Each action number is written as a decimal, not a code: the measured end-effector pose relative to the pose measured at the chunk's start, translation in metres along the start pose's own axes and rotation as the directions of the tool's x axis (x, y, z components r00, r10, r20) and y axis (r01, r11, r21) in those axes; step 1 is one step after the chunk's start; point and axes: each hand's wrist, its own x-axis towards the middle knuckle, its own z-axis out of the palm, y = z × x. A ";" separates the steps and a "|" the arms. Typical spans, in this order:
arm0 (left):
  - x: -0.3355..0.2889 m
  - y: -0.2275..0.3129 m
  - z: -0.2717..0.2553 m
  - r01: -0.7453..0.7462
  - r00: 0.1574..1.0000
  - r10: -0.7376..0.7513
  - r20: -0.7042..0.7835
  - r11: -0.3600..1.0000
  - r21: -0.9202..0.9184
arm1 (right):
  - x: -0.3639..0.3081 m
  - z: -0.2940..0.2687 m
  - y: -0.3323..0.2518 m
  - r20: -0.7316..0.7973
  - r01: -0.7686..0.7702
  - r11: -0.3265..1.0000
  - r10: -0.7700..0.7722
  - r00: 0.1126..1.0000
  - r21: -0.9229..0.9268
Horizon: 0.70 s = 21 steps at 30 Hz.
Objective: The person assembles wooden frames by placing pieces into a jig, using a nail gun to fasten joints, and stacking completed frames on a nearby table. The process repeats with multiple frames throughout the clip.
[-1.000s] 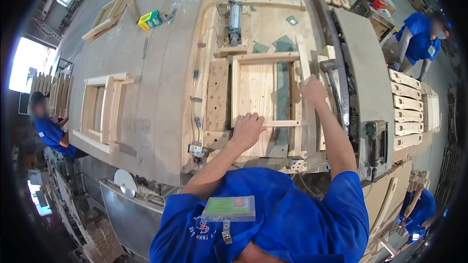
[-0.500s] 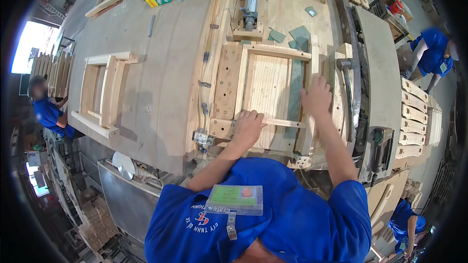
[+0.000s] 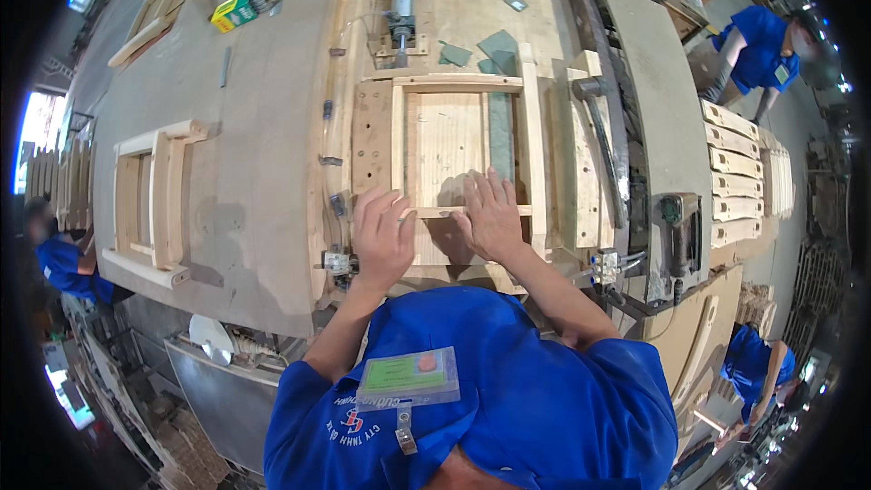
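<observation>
A pale wooden frame lies flat in a wooden jig on the bench, its right-hand rail reaching past the far corner. My left hand is at the frame's near left corner, fingers outstretched and holding nothing. Over the near crosspiece lies my right hand, open, its fingers pointing away from me. It covers part of that crosspiece. Beyond the frame, an air cylinder is mounted on the jig. A drilled wooden block runs along the frame's left side.
To the right are a hammer and a nail gun-like tool. Another wooden frame stands on the left bench, with a green and yellow box farther back. Slatted wooden parts are stacked at right. Other people work around the edges.
My right hand has left the right-hand rail and moved left onto the near crosspiece. My left hand has shifted to the near left corner. The view has swung, so the bench appears farther left.
</observation>
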 end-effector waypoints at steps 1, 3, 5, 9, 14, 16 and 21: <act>0.010 0.009 0.016 0.004 1.000 -0.004 0.003 0.997 -0.076 | -0.003 -0.003 0.002 0.000 0.017 1.000 -0.017 1.000 -0.004; 0.026 0.018 0.045 0.029 0.998 -0.020 0.052 0.984 -0.175 | -0.029 -0.029 0.009 -0.046 -0.104 0.988 0.110 0.993 0.117; 0.028 0.010 0.077 0.092 0.989 -0.066 0.132 0.975 -0.203 | -0.068 -0.066 0.023 -0.097 -0.226 0.965 0.240 0.966 0.133; 0.012 -0.003 0.122 0.184 0.939 -0.157 0.306 0.981 -0.062 | -0.163 -0.116 0.075 -0.390 -0.598 0.794 0.518 0.761 -0.111; 0.028 0.007 0.121 0.217 0.834 -0.236 0.498 0.971 0.097 | -0.135 -0.106 0.109 -0.484 -0.531 0.839 0.418 0.769 -0.118; 0.028 0.005 0.123 0.223 0.841 -0.255 0.478 0.967 0.125 | -0.093 -0.103 0.123 -0.505 -0.486 0.866 0.368 0.781 -0.121; 0.029 0.004 0.123 0.263 0.816 -0.292 0.499 0.956 0.128 | 0.004 -0.086 0.158 -0.223 -0.584 0.782 0.543 0.810 -0.217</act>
